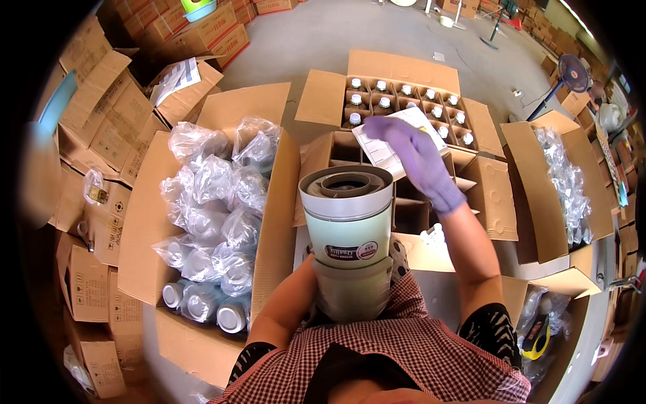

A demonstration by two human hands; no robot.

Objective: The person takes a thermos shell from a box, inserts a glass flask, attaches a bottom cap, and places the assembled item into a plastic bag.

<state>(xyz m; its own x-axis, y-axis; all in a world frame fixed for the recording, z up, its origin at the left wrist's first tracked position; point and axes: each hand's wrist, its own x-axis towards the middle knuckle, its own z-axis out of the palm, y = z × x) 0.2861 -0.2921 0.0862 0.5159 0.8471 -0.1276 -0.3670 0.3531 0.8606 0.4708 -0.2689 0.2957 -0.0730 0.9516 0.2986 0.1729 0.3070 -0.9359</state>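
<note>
A large pale-green vacuum flask (pixel 350 239) with a grey collar stands upright against my body, its top showing a dark ring. Clear plastic wraps its lower part. My left hand (pixel 310 271) holds it from the left side, with the fingers hidden behind it. Beyond the flask, my right hand (pixel 412 153), in a purple glove, is over a white sheet with a printed grid (pixel 385 156). Its fingers are bent and pressed together at the sheet; what they pinch, if anything, is hidden. The sheet lies tilted across a divided carton (pixel 494 195).
Left stands an open carton (pixel 276 202) of plastic-wrapped flasks. Ahead, another carton (pixel 404 67) holds white-capped bottles. On the right are a carton of clear plastic (pixel 528 188) and yellow-handled scissors (pixel 537 347) in a box. Stacked cartons (pixel 101 141) line the left; a fan (pixel 573 73) stands far right.
</note>
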